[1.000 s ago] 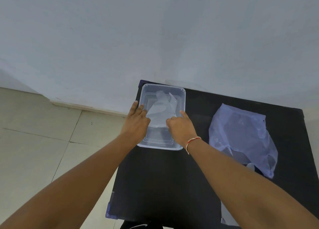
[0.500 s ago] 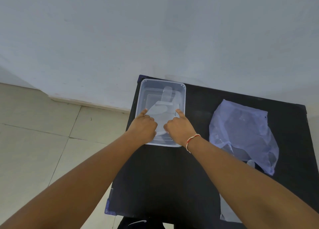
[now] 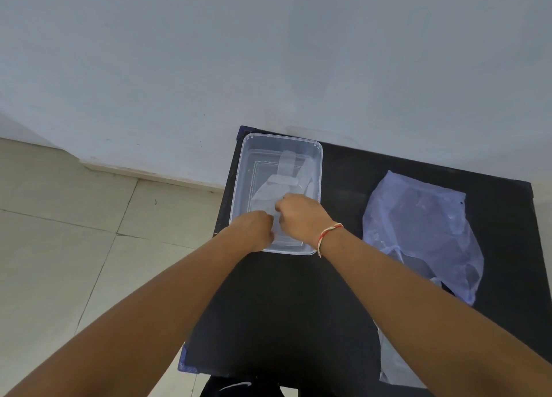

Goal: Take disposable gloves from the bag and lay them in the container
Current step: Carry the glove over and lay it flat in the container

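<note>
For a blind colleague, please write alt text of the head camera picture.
Both hands, left hand and right hand, are closed over a clear glove inside a transparent container on a black table. A plastic bag lies to the right.

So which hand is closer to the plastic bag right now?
Right. The right hand is in the container, on the side toward the plastic bag; the left hand is beyond it, farther away.

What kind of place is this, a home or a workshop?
Probably a plain indoor room, perhaps in a home; I cannot tell more. A small black table stands against a bare pale wall on a floor of large light tiles. Only a clear plastic container and a bag lie on it.
</note>
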